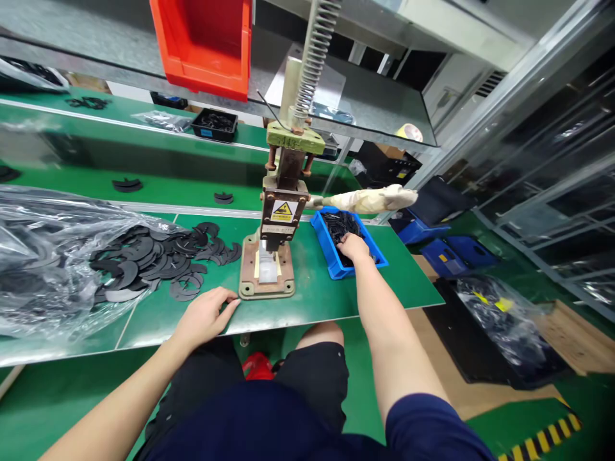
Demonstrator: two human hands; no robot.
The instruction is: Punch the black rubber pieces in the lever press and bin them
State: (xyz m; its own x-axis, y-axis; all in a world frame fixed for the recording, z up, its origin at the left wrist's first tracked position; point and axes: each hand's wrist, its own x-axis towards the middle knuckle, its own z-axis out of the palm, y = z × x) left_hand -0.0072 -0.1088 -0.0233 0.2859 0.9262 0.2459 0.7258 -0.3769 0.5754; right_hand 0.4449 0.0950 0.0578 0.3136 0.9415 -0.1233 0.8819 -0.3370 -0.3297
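Observation:
My right hand (354, 247) reaches into a blue bin (335, 264) of small, thin black parts (342, 224). Its fingers are bent together among the parts, and what they pinch, if anything, is hidden. My left hand (207, 315) lies on the green table near its front edge, thumb apart from the fingers, with nothing in it. The fingertips are beside the base (246, 272) of a hand press (284, 211). A pale block (268, 269) sits under the press's ram. Flat, curved black pieces (144, 256) lie in a heap left of the press.
The press's cloth-wrapped lever (369, 200) sticks out rightward above the blue bin. Clear plastic sheeting (43, 269) spreads at left. A red bin (206, 70) sits on the overhead shelf. Behind are a black tray (215, 125) and two loose curved pieces.

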